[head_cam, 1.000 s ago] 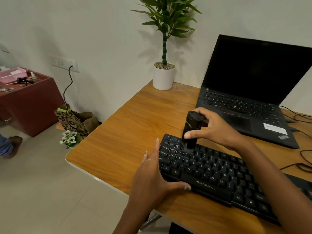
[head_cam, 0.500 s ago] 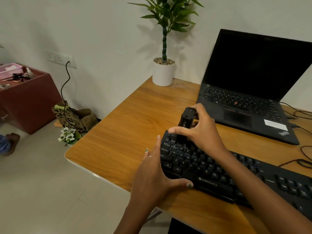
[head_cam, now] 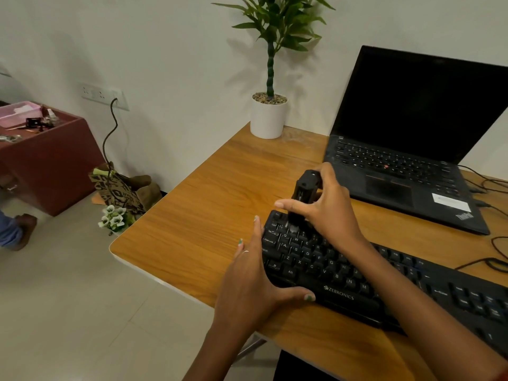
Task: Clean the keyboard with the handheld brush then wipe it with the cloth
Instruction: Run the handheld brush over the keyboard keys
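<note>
A black keyboard [head_cam: 343,273] lies across the near right of the wooden desk [head_cam: 209,204]. My right hand [head_cam: 327,210] grips a black handheld brush [head_cam: 303,191] held upright, its bristle end down on the keys at the keyboard's far left corner. My left hand [head_cam: 253,284] rests against the keyboard's left end, fingers straight along the side and thumb along the front edge. No cloth shows in view.
An open black laptop [head_cam: 412,160] stands behind the keyboard, cables [head_cam: 494,259] trailing at the right. A white potted plant [head_cam: 269,114] sits at the desk's back edge. Left of the desk are a bag with flowers [head_cam: 118,199] and a red cabinet [head_cam: 46,163].
My right hand has carried the brush leftward along the keys to the keyboard's far left corner. My left hand has stayed at the keyboard's left end.
</note>
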A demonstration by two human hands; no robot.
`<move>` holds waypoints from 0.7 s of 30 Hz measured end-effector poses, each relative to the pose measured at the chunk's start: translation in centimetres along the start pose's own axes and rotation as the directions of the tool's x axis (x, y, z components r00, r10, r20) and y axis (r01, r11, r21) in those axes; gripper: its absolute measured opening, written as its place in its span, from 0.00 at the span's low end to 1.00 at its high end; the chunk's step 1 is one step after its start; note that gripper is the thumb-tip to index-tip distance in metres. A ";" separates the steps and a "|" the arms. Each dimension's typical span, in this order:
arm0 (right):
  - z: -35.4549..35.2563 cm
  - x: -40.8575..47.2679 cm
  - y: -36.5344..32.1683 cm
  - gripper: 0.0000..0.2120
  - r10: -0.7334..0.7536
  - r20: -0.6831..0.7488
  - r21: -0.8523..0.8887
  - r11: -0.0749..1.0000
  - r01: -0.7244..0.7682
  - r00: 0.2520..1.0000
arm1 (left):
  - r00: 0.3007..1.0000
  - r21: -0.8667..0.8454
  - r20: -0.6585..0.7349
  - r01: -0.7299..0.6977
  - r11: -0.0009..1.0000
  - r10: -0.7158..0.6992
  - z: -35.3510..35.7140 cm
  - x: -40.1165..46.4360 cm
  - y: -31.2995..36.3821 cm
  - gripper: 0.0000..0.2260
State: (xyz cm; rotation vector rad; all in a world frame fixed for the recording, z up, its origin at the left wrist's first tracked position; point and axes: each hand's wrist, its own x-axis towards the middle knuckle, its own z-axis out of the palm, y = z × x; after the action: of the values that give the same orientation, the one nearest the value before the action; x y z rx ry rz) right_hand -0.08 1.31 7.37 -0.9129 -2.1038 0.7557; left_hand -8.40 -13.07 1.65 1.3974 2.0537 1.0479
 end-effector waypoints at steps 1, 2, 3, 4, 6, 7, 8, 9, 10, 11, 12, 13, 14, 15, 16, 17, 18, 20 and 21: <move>0.2 -0.3 -0.2 0.32 0.001 0.001 0.028 1.000 -0.001 1.000 | 1.000 -0.002 0.000 0.003 1.000 -0.003 0.1 0.0 0.0 0.65; 0.3 -0.5 -0.4 0.31 0.011 0.040 0.061 0.998 -0.014 0.999 | 1.000 -0.002 -0.003 0.004 1.000 -0.004 0.1 0.0 -0.1 0.65; 0.5 -0.8 -0.6 0.31 0.024 0.095 0.078 0.996 -0.031 0.995 | 1.000 -0.004 -0.006 0.002 1.000 -0.002 0.1 0.0 -0.1 0.66; 0.5 -0.8 -0.7 0.31 0.029 0.129 0.067 0.997 -0.038 0.991 | 1.000 -0.009 -0.006 -0.002 1.000 0.002 0.1 0.1 -0.2 0.66; 0.4 -0.3 -0.5 0.31 0.007 0.076 0.004 1.000 -0.008 0.997 | 1.000 -0.027 -0.003 -0.015 1.000 0.015 0.2 0.2 -0.3 0.67; 0.4 -0.1 -0.4 0.32 -0.011 0.024 -0.024 1.000 0.011 1.000 | 1.000 -0.031 -0.005 -0.027 0.999 0.026 0.2 0.2 -0.3 0.68; 0.4 -0.1 -0.4 0.31 -0.017 -0.002 -0.029 0.999 0.017 1.000 | 0.999 -0.030 -0.010 -0.037 0.999 0.036 0.2 0.2 -0.2 0.68; 0.4 -0.2 -0.4 0.31 -0.011 0.003 -0.017 1.000 0.011 1.000 | 0.999 -0.027 -0.017 -0.046 0.999 0.045 0.2 0.1 -0.1 0.68; 0.5 -0.3 -0.6 0.31 0.005 0.049 0.001 1.000 -0.005 0.999 | 0.998 -0.022 -0.023 -0.051 0.998 0.050 0.1 0.1 -0.1 0.68; 0.4 -0.4 -0.9 0.30 0.030 0.122 0.013 0.999 -0.032 0.992 | 0.998 -0.017 -0.027 -0.051 0.999 0.051 0.1 0.1 0.0 0.67; 0.3 -0.6 -1.0 0.30 0.046 0.176 0.008 0.999 -0.048 0.983 | 0.998 -0.013 -0.028 -0.048 0.999 0.047 0.1 0.1 -0.1 0.67; 0.2 -0.5 -1.0 0.30 0.047 0.174 -0.012 0.999 -0.045 0.984 | 0.999 -0.012 -0.029 -0.045 0.999 0.045 0.1 0.2 -0.1 0.66; 0.1 -0.2 -0.8 0.31 0.031 0.123 -0.044 0.999 -0.026 0.992 | 0.999 -0.015 -0.027 -0.041 0.999 0.041 0.1 0.2 -0.2 0.66; 0.1 -0.1 -0.7 0.32 0.010 0.055 -0.080 0.997 -0.005 0.998 | 0.999 -0.019 -0.017 -0.036 0.999 0.036 0.2 0.2 -0.3 0.67; 0.0 -0.2 -0.5 0.31 -0.008 0.007 -0.097 0.995 0.009 1.000 | 0.999 -0.020 -0.007 -0.034 0.999 0.034 0.2 0.2 -0.3 0.67; 0.1 -0.4 -0.6 0.30 -0.015 -0.006 -0.085 0.996 0.015 1.000 | 0.999 -0.017 0.000 -0.036 0.999 0.036 0.3 0.2 -0.3 0.67; 0.2 -0.7 -0.7 0.30 -0.009 0.021 -0.062 0.998 0.010 1.000 | 0.999 -0.012 -0.001 -0.043 0.999 0.043 0.3 0.1 -0.2 0.66; 0.1 -1.2 -1.1 0.30 0.014 0.143 -0.043 0.999 -0.008 0.990 | 0.999 0.003 -0.009 -0.051 0.999 0.051 0.1 0.1 0.0 0.66; -0.1 -1.3 -1.1 0.30 0.015 0.162 -0.052 0.999 -0.006 0.987 | 0.999 0.002 -0.011 -0.048 0.999 0.048 0.1 0.1 0.0 0.66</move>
State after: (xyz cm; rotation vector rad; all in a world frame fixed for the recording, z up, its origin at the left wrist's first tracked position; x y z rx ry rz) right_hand 0.23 -0.30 7.76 -0.9174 -2.2710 0.8088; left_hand -8.36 -12.90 1.61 1.4513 2.0382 1.0759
